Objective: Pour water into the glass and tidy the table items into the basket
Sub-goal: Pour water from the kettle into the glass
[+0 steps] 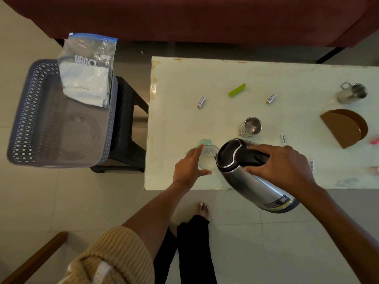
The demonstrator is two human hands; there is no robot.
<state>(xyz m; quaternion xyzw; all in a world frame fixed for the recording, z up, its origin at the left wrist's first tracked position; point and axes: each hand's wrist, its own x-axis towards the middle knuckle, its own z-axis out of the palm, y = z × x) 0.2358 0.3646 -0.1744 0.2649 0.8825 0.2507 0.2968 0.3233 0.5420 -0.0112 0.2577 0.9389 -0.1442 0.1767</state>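
While you stand at the near edge of the desk (184,78), your right hand (281,167) has its fingers wrapped round the black handle of the steel kettle (252,181). The kettle is lifted and tilted to your left, its base out over the floor and its spout right at the rim of the glass (208,156). Whether water is running cannot be told.

Your left hand (189,167) lies against the glass with fingers straight and spread, forefinger along its far side and thumb at its near side. The glass stands upright on the desk near the front left corner.

Just beyond the kettle stands a small steel cup (251,126), with a white label strip (283,138) to its right. Farther back lie two batteries (201,102) (270,99), well apart, with a green clip (237,90) between and a little behind them. At the far right are a brown wooden holder (344,128) and a steel mug (352,93).

Off the desk to your left, the basket (20,119) sits on a dark stool (127,124); a clear zip bag (88,70) leans in its far corner.
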